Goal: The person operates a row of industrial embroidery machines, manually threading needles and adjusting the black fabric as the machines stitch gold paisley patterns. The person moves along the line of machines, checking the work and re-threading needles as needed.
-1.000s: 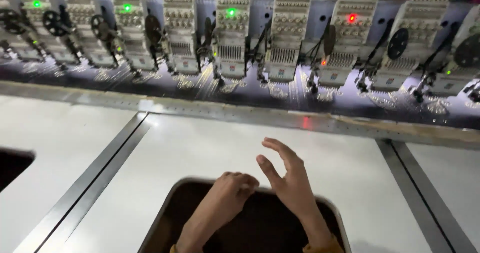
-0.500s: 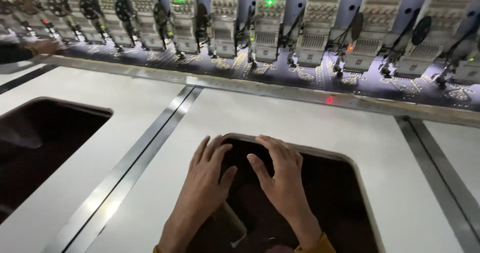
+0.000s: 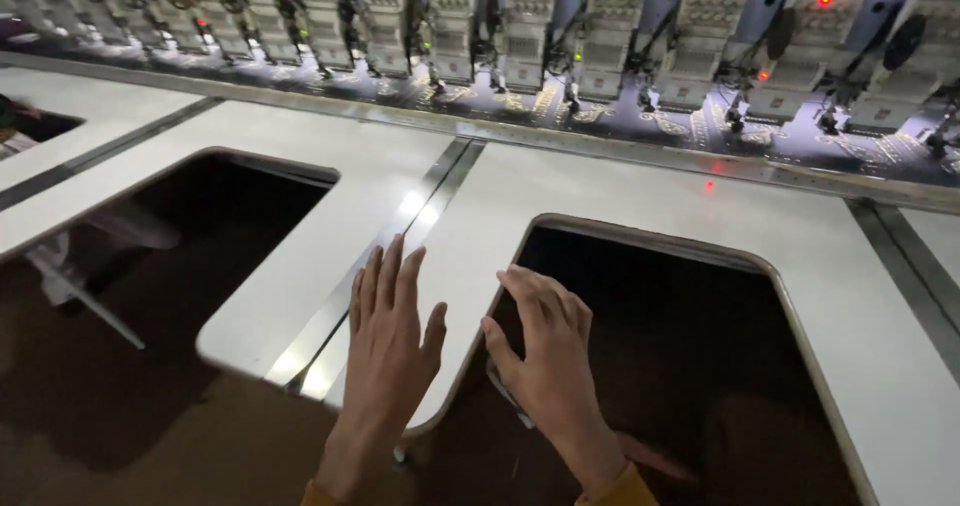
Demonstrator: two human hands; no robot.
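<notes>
No grip made: left hand spread flat over white desk panel, right hand open, curled at cutout rim. Panel judged rigid, smooth, slippery, heavy; best gripped at rim edge. Embroidery heads well apart behind.

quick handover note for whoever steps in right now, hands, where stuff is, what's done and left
Left hand: open and empty, fingers spread, flat over the white table strip between the two cutouts.
Right hand: open and empty, at the left rim of the right cutout.
Left cutout lies to the left, dark inside.
Embroidery heads run along the back with green and red lights lit; patterned fabric lies under them.
Done: nothing is held or visibly placed.
Left: cannot tell from this view; neither hand grips anything.
</notes>
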